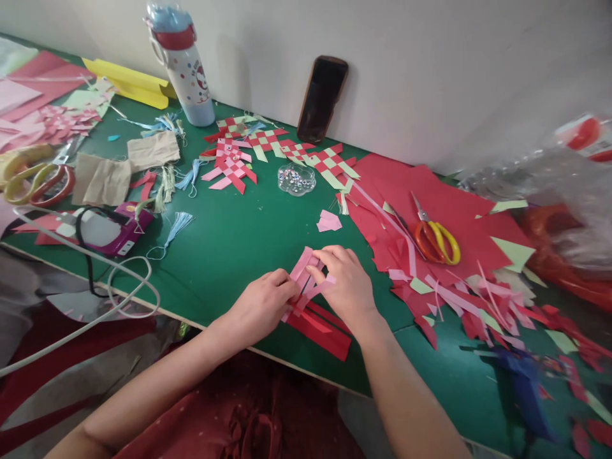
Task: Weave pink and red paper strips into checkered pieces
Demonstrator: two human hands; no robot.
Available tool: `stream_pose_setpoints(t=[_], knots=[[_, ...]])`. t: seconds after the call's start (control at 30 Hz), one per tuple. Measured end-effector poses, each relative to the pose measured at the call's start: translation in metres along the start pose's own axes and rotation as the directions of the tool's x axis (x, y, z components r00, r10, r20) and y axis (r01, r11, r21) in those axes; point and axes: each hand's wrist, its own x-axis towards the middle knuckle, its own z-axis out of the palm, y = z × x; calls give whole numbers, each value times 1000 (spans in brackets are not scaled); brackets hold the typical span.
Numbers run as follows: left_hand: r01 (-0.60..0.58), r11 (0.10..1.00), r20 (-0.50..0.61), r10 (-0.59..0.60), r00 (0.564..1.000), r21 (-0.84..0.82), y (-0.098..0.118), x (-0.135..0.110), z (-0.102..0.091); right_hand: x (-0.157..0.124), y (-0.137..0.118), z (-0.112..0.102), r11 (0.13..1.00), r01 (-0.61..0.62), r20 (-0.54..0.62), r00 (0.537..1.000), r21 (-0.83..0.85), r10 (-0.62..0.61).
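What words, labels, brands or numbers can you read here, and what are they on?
No text reads clearly.
Bottle: marks beside its cartoon figure, too small to read.
Purple object: white patch, too small to tell whether it bears writing.
Clear plastic bag: red-and-white patch near it, too blurred to read.
Pink paper strips being handled: no lettering visible.

The flat pink paper strips (301,271) and the long red paper strips (331,335) look smooth and matt. Beneath them, the dark green tabletop (234,233) is smooth with a faint sheen. The orange-and-yellow-handled scissors (434,233) pair shiny metal blades with glossy plastic grips. The upright black phone (321,99) has a glossy, glass-like screen. The pale blue tassel (178,228) is soft thread; the crumpled transparent bag (564,182), shiny plastic film.
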Motion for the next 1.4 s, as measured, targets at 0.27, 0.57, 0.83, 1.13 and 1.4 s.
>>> stream_pose_setpoints(t=[0.27,0.57,0.83,1.13,1.4], knots=[[-8,1000,-16,7,1000,-27,-1,-2,1,-10,-4,-4,1000,8,-137,991,23,-5],[6,1000,3,-6,1000,1,-1,-1,1,-27,-2,-16,977,207,-284,935,-49,-213],[27,1000,20,-26,999,-14,0,-2,1,-32,-2,-15,974,224,-345,913,-28,-220],[4,1000,4,-4,1000,-6,-1,-3,0,-27,1,-16,975,216,-267,943,47,-196],[-2,1000,-21,3,1000,12,-2,-3,3,-28,-2,-26,908,292,-169,953,300,-250]])
